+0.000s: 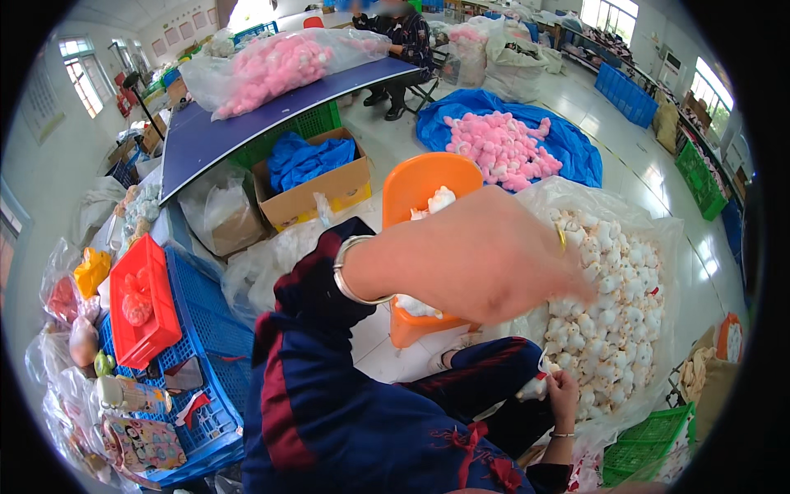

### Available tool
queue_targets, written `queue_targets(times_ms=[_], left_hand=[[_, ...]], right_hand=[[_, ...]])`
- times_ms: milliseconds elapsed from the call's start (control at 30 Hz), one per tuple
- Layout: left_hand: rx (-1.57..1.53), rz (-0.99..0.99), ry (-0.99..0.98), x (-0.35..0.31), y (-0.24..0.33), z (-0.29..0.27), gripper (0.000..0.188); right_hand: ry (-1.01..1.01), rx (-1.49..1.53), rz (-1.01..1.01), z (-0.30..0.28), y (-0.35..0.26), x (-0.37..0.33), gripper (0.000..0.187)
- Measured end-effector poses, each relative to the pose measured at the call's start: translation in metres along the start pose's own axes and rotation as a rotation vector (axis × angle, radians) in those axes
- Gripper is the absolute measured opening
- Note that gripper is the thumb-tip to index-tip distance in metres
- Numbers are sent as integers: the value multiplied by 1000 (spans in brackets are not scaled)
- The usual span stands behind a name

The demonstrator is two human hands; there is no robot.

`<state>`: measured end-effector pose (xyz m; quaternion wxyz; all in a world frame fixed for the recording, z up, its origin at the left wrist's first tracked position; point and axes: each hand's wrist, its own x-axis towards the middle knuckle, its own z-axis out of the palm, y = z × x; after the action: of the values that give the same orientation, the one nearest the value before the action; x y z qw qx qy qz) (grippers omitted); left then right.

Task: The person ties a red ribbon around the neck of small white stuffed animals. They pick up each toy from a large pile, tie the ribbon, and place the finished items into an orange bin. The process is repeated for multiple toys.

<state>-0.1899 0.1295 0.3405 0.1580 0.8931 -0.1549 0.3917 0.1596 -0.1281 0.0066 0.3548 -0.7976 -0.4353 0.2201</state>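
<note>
My left hand is raised close to the camera, its back turned to me and slightly blurred. Its fingers look curled closed; their tips are hidden, and so is anything between them. Lower down, by my knee, my right hand pinches a small white plush toy with a bit of red on it. A short pale strand stands up from that toy. Right beside it lies a large heap of white plush toys on clear plastic sheeting. Behind my left forearm, an orange chair carries more white plush pieces.
To my left, a red crate rests on blue crates beside a jar. Ahead are a blue table with bagged pink plush, a cardboard box, and pink toys on blue sheeting. Another person sits beyond.
</note>
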Motion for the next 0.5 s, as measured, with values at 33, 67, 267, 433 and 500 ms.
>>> queue_targets(times_ms=[33, 67, 267, 433, 500], left_hand=[[105, 61, -54, 1, 4, -8, 30], [39, 26, 111, -5, 11, -14, 29], [249, -183, 509, -22, 4, 4, 23], [358, -112, 290, -23, 14, -40, 85], [345, -51, 319, -22, 15, -48, 100]], right_hand=[[5, 3, -24, 4, -6, 1, 18], [12, 6, -46, 7, -11, 2, 18], [22, -7, -42, 5, -9, 3, 17], [42, 20, -47, 8, -10, 0, 16], [46, 21, -49, 10, -13, 0, 16]])
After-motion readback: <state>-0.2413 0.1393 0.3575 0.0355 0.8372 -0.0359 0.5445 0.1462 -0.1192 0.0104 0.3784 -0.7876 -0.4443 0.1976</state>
